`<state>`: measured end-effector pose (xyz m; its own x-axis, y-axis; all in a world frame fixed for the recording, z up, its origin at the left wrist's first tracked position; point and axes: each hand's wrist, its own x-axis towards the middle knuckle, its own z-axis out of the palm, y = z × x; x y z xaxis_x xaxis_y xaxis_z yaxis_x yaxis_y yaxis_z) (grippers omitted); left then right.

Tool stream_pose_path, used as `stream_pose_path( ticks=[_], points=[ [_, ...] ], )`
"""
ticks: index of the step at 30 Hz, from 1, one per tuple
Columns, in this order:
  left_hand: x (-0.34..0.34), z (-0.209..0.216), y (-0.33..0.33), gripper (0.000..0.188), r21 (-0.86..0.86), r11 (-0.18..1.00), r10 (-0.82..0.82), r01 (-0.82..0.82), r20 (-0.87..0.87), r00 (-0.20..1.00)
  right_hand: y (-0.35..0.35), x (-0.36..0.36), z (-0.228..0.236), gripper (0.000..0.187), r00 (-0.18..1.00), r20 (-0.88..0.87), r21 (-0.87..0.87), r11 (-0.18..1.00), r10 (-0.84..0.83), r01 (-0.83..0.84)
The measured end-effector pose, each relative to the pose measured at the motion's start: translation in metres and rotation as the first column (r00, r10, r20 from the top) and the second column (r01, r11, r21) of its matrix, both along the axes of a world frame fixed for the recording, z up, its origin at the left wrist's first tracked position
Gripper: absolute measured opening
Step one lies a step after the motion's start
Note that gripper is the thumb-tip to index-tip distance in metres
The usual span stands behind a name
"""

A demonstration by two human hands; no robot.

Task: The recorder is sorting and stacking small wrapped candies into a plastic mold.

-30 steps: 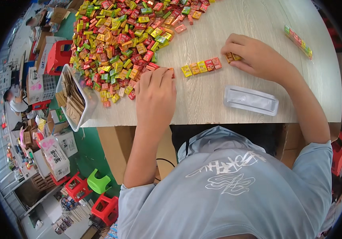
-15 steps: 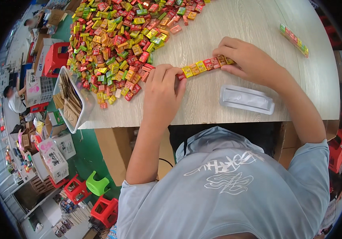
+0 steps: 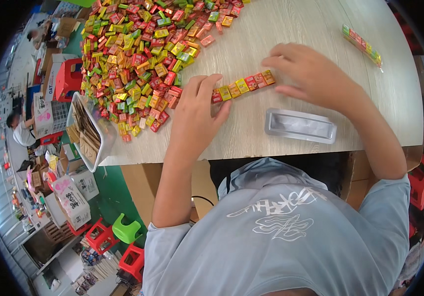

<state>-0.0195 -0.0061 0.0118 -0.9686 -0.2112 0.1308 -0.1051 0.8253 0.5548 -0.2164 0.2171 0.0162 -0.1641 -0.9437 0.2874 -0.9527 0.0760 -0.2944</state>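
A slightly angled row of small wrapped candies (image 3: 244,86), yellow, red and orange, lies on the table in front of me. At the row's left end is my left hand (image 3: 197,106), with thumb and forefinger spread on either side of the end pieces; whether it touches them is hard to tell. Just off the right end hovers my right hand (image 3: 313,76), open and a little blurred, nothing between its fingers. Below it, closer to me, sits a clear-grey plastic tray (image 3: 301,127) with nothing in it. A big pile of similar candies (image 3: 142,59) spreads over the table's far left.
A clear-wrapped candy strip (image 3: 362,45) lies at the far right of the pale wooden table (image 3: 251,140). Against the left edge stands a white bin (image 3: 106,145) holding brown paper or cardboard pieces. Stools, boxes and other people are on the left beyond.
My right hand has let go of the row's right end and lifted away slightly. My left thumb and forefinger have spread apart. The whole view has shifted a little.
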Motion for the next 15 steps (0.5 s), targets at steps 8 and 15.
stream_pose_path(
  ticks=[8,15],
  points=[
    [-0.022,0.003,0.013,0.039,-0.153,0.985,-0.079,0.080,0.012,0.997,-0.028,0.008,-0.006,0.035,0.985,0.165,0.109,0.992,0.043,-0.062],
    [-0.033,0.001,0.018,0.033,-0.179,0.980,-0.089,0.085,-0.016,0.996,-0.019,0.011,-0.010,0.029,0.985,0.174,0.009,1.000,0.003,-0.004]
  ],
)
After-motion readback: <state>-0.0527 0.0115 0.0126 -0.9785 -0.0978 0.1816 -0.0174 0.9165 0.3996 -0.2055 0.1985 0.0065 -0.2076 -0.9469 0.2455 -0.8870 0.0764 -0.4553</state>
